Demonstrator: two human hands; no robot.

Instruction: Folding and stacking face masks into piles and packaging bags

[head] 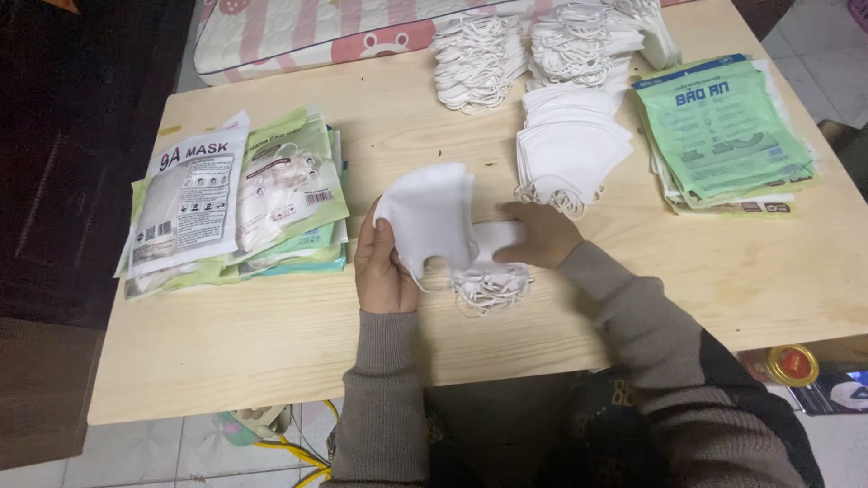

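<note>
The left hand (pixel 383 271) grips a white folded face mask (pixel 429 217) at its lower left edge, thumb on top and fingers curled behind; the mask is lifted off the wooden table (pixel 271 334) and tilted, its ear loops hanging below near the wrist. The right hand (pixel 541 237) lies flat, fingers closed on the right end of a small stack of white masks (pixel 493 242) that rests on the table just beside and partly behind the lifted mask; a tangle of white ear loops (pixel 488 289) spills from that stack toward the near edge.

Beyond the right hand, a larger pile of flat white masks (pixel 570 149) sits near the table's middle right; behind it, at the far edge, 2 heaps of masks with loose loops (pixel 479 56) lie side by side. At the far right a stack of empty green printed pouches (pixel 723 131) lies flat, well apart from both hands. At the left a pile of filled packets (pixel 235 203), white and pale green, is stacked in an untidy fan, near the left hand but not touching it.

Both forearms wear grey-brown knitted sleeves (pixel 384 398). A pink and white striped cushion (pixel 298 36) abuts the table's far side; a round gold-rimmed lid (pixel 794 364) shows below the right edge.
</note>
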